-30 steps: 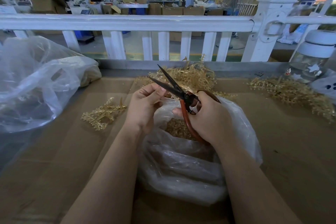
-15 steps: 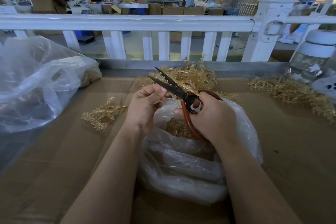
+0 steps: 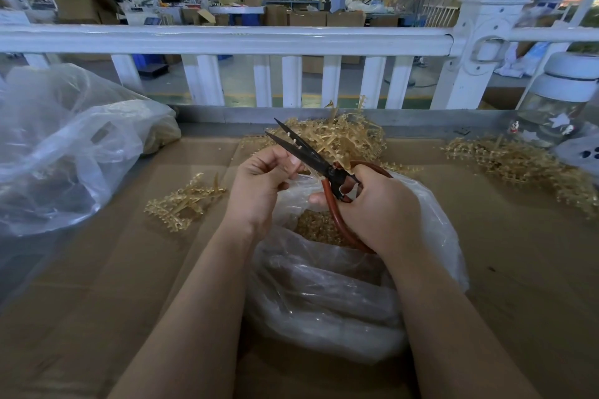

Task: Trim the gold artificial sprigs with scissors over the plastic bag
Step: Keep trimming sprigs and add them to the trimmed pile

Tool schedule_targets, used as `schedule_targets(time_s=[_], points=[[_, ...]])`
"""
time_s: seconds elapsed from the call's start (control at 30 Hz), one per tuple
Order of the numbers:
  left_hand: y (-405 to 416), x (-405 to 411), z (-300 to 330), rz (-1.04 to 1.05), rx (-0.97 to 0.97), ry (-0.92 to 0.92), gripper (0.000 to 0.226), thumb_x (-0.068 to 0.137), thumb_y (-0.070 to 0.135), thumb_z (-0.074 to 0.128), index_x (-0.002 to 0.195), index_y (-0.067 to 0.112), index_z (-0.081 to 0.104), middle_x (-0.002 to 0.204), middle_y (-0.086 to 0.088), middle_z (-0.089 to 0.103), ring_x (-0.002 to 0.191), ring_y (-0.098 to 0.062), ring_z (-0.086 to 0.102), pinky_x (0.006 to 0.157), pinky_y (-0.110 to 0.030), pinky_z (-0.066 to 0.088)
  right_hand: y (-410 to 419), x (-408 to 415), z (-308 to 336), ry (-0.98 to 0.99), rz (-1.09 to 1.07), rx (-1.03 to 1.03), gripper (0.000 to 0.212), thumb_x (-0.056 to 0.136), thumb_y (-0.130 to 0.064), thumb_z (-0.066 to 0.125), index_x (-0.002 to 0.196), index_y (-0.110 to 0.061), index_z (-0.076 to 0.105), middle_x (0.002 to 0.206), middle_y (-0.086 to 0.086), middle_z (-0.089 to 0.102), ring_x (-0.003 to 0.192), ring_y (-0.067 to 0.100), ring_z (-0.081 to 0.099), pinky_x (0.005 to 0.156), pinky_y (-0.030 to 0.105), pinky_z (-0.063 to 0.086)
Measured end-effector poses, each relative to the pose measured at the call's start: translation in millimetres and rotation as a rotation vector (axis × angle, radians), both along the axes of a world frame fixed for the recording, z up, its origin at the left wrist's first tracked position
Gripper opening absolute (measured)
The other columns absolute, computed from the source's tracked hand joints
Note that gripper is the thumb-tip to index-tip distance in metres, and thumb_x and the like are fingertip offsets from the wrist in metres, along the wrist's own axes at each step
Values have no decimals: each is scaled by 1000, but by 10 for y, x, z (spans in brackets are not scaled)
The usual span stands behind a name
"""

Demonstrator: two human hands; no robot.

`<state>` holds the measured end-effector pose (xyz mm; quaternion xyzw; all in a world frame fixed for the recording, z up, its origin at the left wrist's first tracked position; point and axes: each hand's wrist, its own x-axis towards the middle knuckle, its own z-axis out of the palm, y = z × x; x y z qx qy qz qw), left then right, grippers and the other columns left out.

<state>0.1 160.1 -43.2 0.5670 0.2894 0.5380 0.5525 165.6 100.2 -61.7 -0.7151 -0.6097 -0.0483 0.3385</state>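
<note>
Scissors (image 3: 311,157) blades narrower than before

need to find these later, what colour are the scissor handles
Reddish-brown handles on the scissors, head view.

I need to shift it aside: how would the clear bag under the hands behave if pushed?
The plastic bag would probably crumple rather than slide, since its film looks thin and wrinkled. The gold trimmings inside look light, so it may tip.
</note>
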Motion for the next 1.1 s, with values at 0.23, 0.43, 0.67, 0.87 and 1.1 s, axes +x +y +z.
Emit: schedule_targets(time_s=[0.23, 0.43, 0.67, 0.87, 1.1], points=[[-12, 4, 5, 8, 28, 17, 18, 92, 1, 61, 81, 15, 66, 68, 13, 66, 63, 0, 53, 65, -22, 38, 12, 16, -28, -6, -11, 18, 67, 65, -98, 47, 71, -31, 46, 62, -18, 51, 58, -2, 48, 48, 20, 30], [-8, 3, 11, 27, 11, 2, 16, 93, -2, 55, 85, 7, 64, 76, -5, 69, 65, -13, 58, 65, -24, 44, 25, 39, -34, 11, -2, -5, 71, 63, -99, 45, 76, -31, 54, 65, -17, 57, 61, -1, 52, 51, 21, 38], [10, 10, -3, 133, 45, -33, 11, 93, -2, 58, 85, 3, 64, 76, -13, 63, 66, -14, 56, 65, -22, 45, 36, 45, -23, 11, -10, -40, 76, 61, -100, 43, 89, -32, 63, 76, -19, 63, 68, -2, 54, 58, 21, 46], [20, -3, 3, 129, 79, -38, 17, 93, -1, 61, 80, 8, 67, 69, 0, 66, 63, -8, 57, 64, -17, 47, 19, 26, -8, 28, -1, -9, 78, 58, -101, 39, 89, -34, 65, 73, -21, 61, 66, -6, 50, 54, 17, 37], [1, -17, -26, 118, 140, 56, 19, 91, -6, 61, 81, 7, 70, 69, 4, 71, 64, -4, 63, 64, -15, 50, -6, 35, 1, -21, -2, 16, 77, 62, -101, 38, 89, -34, 62, 76, -18, 63, 69, 1, 55, 55, 20, 42]])
